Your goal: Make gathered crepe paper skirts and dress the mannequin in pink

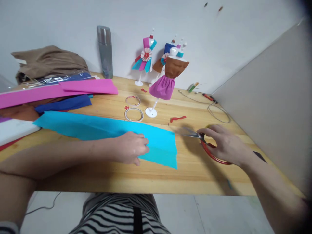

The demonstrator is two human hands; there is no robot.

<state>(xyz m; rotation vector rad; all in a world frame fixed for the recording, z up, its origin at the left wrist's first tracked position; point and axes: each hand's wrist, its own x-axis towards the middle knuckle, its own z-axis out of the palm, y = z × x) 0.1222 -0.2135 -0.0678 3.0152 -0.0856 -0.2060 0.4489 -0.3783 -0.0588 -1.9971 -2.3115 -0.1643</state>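
A long turquoise sheet of crepe paper (156, 136) lies across the wooden table, with fold lines along it. My left hand (131, 148) rests on its lower edge, fingers curled onto the paper; the fingertips are partly hidden. My right hand (223, 143) is closed round the red-handled scissors (214, 156). Their blurred blades point left and stand apart, the tips close to the sheet's right end. Just behind the paper stands a small white dress form (151, 112) wearing a brown top (175, 67) and a gathered pink skirt (162, 87).
Two decorated forms stand behind, one with a paper rosette (146, 54). Tape rolls (134, 120) and a red scrap (177, 119) lie nearby. Folded pink paper (90, 86), brown cloth (51, 61) and a grey bottle (105, 53) occupy the left. A cable (219, 115) lies right, by the wall.
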